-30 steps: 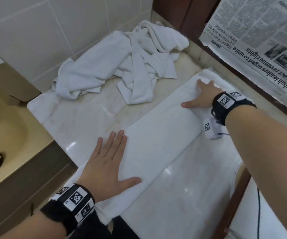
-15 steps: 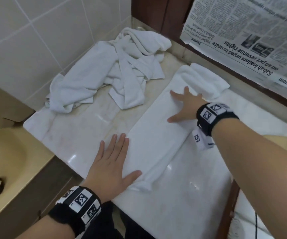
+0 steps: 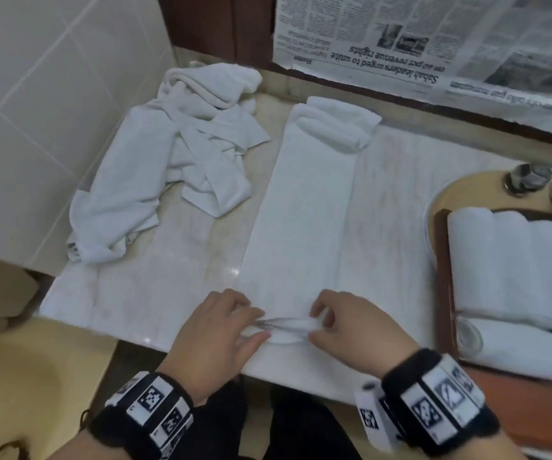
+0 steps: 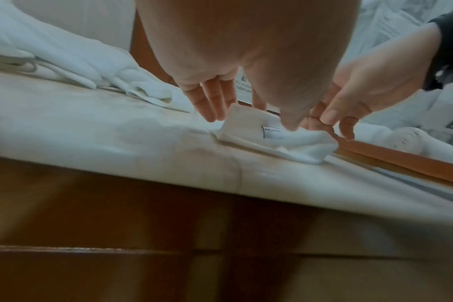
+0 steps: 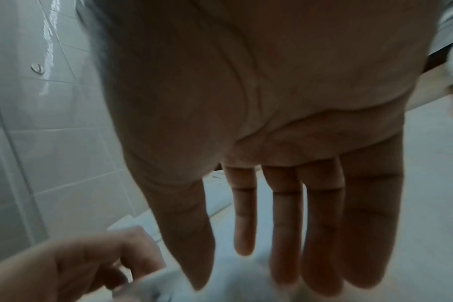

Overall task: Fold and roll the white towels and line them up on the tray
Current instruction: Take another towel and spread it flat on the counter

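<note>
A long folded white towel point(image 3: 301, 227) lies lengthwise on the marble counter point(image 3: 155, 287), its far end bunched near the wall. Both hands are at its near end. My left hand point(image 3: 258, 327) pinches the left part of that edge and my right hand point(image 3: 316, 325) pinches the right part, so the edge is lifted and turned over. The left wrist view shows the turned-up end point(image 4: 259, 134) with its label, between my left thumb and fingers. Several rolled white towels point(image 3: 517, 270) lie side by side on the wooden tray point(image 3: 444, 293) at the right.
A crumpled pile of white towels point(image 3: 175, 161) sits at the back left against the tiled wall. A tap point(image 3: 527, 179) stands behind the tray. Newspaper point(image 3: 400, 34) covers the wall behind. The counter's front edge is just under my wrists.
Both hands left their flat places on the towel and came together at its near end, where they now pinch the edge. The camera swung right, so the tray shows.
</note>
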Action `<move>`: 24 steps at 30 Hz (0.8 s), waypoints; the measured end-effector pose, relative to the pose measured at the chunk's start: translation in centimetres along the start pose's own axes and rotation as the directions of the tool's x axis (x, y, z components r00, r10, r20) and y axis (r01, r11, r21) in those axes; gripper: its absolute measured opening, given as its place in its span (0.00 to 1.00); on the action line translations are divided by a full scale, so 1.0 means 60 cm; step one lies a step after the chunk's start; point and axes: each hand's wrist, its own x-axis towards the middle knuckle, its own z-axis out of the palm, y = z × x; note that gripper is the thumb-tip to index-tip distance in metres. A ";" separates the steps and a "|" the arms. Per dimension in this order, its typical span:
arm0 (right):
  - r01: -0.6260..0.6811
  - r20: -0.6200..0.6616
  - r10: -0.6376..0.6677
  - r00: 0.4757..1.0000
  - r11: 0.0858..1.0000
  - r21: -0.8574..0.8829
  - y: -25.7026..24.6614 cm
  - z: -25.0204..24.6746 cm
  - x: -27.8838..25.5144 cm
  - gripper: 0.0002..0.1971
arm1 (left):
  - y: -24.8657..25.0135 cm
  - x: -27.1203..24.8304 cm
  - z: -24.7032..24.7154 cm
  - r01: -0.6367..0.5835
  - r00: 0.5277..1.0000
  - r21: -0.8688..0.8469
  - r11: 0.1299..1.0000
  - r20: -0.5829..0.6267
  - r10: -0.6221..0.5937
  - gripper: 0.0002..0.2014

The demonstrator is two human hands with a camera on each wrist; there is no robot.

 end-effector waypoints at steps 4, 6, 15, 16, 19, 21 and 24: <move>-0.052 -0.161 0.087 0.983 0.976 0.214 0.031 0.063 -0.032 0.11 | -0.023 -0.016 0.027 -0.116 0.993 0.050 0.992 -0.021 0.117 0.09; -0.059 -0.208 0.129 0.970 0.949 0.311 0.035 0.078 -0.030 0.09 | -0.028 -0.021 0.038 -0.125 0.991 0.068 0.990 -0.041 0.128 0.10; -0.012 -0.238 0.154 0.959 0.861 0.509 0.022 0.093 -0.015 0.10 | -0.030 -0.029 0.043 -0.141 0.986 0.087 0.986 -0.079 0.148 0.13; -0.021 -0.236 0.166 0.957 0.856 0.516 0.022 0.097 -0.011 0.09 | -0.028 -0.028 0.042 -0.141 0.985 0.089 0.986 -0.083 0.148 0.13; -0.096 -0.239 0.243 0.940 0.861 0.499 0.021 0.107 -0.005 0.07 | -0.026 -0.029 0.041 -0.148 0.982 0.089 0.985 -0.102 0.157 0.15; -0.160 -0.246 0.325 0.913 0.841 0.516 0.017 0.115 -0.008 0.07 | -0.028 -0.029 0.040 -0.146 0.982 0.085 0.986 -0.108 0.154 0.15; -0.199 -0.267 0.383 0.884 0.826 0.528 0.008 0.134 -0.019 0.10 | -0.031 -0.030 0.040 -0.143 0.982 0.069 0.987 -0.112 0.150 0.15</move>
